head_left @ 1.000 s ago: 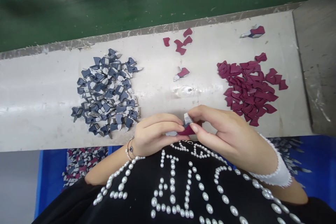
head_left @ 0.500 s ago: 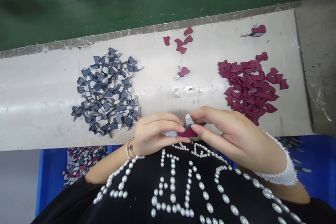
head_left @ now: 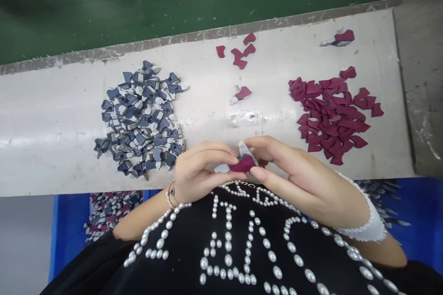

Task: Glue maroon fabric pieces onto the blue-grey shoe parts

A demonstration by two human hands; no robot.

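There: the left hand (head_left: 204, 170) and right hand (head_left: 297, 177) clamp from both sides on a maroon-and-grey shaped piece (head_left: 244, 162), steadied just above the white worktop (head_left: 51, 161), between a slate-blue pile (head_left: 141, 120) and a maroon pile (head_left: 328, 115).

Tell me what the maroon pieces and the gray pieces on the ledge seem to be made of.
The maroon pieces look like cut fabric or foam sheet: matte, no shine, thin flat edges. The gray pieces look similar, matte, with paler strips attached; exact material unclear.
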